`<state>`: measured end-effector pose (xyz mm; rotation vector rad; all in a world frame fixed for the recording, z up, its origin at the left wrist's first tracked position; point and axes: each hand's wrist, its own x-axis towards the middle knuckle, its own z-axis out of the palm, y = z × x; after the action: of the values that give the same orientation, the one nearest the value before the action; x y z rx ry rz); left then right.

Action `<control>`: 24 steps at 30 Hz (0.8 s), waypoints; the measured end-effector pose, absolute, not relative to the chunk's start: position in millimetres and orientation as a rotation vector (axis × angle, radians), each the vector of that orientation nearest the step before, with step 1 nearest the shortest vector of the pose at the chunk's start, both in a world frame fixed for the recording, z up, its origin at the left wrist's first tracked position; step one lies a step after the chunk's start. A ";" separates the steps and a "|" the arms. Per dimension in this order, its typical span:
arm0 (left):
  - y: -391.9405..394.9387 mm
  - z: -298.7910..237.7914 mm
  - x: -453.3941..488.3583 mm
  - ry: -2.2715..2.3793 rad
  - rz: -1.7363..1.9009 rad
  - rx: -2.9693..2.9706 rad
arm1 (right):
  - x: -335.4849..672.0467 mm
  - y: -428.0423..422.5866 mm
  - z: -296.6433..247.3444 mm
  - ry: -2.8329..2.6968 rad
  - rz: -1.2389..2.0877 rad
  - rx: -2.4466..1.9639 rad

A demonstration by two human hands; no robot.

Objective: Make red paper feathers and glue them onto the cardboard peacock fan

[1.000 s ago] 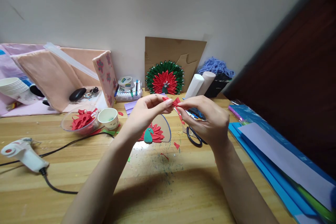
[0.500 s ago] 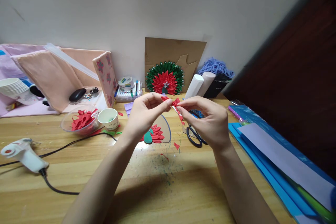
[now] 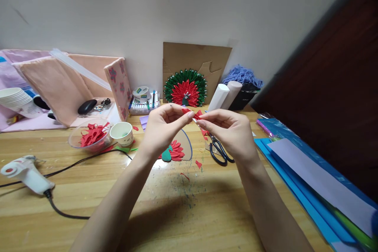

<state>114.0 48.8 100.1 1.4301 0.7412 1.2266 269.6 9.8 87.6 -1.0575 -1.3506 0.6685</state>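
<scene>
Both my hands are raised over the middle of the wooden desk (image 3: 183, 204), pinching one small folded red paper piece (image 3: 195, 114) between their fingertips. My left hand (image 3: 165, 128) grips it from the left with thumb and forefinger. My right hand (image 3: 233, 132) grips it from the right, fingers curled. A red strip (image 3: 204, 132) hangs down from the piece. Below the hands lies a half-made red paper fan with a green body on a cardboard arch (image 3: 177, 150). Black-handled scissors (image 3: 219, 152) lie just under my right hand.
A hot glue gun (image 3: 26, 173) with its black cord lies at front left. A clear bowl of red paper cutouts (image 3: 91, 136) and a paper cup (image 3: 122, 132) sit left of centre. A finished red-green paper peacock (image 3: 185, 88) leans on cardboard at the wall. Blue and lilac paper sheets (image 3: 313, 177) lie right.
My right hand has shifted slightly left and down along the red piece, uncovering the scissors. My left hand has barely moved. Both still pinch the red paper.
</scene>
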 end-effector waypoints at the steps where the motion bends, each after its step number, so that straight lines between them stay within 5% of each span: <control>1: 48.7 99.6 114.5 0.740 1.232 1.434 | 268.8 9.3 87.6 -1.349 0.647 -1.066; 24: 50.9 92.1 117.0 0.776 1.337 1.331 | 264.3 10.4 80.9 -1.402 0.392 -1.223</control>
<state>117.0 50.9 92.1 1.3313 0.7765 1.3373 264.3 10.4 80.9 -1.2230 -1.4023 0.3917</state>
